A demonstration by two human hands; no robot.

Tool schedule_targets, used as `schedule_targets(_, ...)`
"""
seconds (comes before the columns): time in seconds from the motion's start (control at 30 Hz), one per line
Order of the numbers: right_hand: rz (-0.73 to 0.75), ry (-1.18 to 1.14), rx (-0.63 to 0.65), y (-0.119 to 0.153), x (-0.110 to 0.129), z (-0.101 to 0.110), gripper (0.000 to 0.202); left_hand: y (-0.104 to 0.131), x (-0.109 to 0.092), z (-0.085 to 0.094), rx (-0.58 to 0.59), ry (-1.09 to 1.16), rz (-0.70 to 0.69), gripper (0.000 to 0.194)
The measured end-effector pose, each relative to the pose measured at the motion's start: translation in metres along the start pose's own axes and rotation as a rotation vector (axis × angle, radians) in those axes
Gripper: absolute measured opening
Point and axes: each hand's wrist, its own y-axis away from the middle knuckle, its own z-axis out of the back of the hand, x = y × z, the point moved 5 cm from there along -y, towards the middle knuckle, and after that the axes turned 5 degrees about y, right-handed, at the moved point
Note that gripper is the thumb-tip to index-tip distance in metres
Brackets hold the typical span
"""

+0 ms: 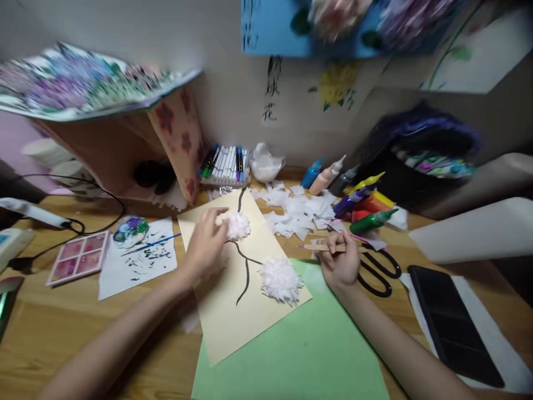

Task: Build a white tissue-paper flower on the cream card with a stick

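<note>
A cream sheet point(225, 328) with dark painted stems lies tilted partly over a green sheet point(291, 355). Fluffy white paper flowers sit on it, a larger one point(282, 279) at the lower right and a smaller one point(238, 225) near the top. My left hand point(208, 239) is over the sheet's left part, its fingers bent beside the smaller flower; whether anything is between them is blurred. Closed around a thin wooden stick with a pointed tip point(310, 246), my right hand point(340, 258) rests at the green sheet's upper right edge.
White paper pieces point(295, 214) lie scattered behind the cream sheet. Black scissors point(377, 272) and a black case point(453, 322) are at the right. Paint bottles point(372, 220), markers point(227, 164) and a bag point(266, 163) stand behind. A paint-marked paper point(141, 278) and palette point(79, 255) lie left.
</note>
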Motion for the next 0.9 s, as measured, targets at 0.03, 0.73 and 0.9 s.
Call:
schedule_targets(0.03,-0.007,-0.04,-0.006,-0.002,0.0,0.001,0.05,-0.011,0.015,0.008,0.023,-0.092,0.087,0.04)
schedule_targets(0.73,-0.014,-0.104,0.125,-0.01,0.001,-0.006,0.049,-0.037,0.028,0.045,0.317,-0.149,0.147,0.034)
schedule_targets(0.9,-0.026,-0.166,0.141,-0.014,0.001,-0.003,0.047,-0.013,0.021,0.076,0.368,0.088,0.209,0.036)
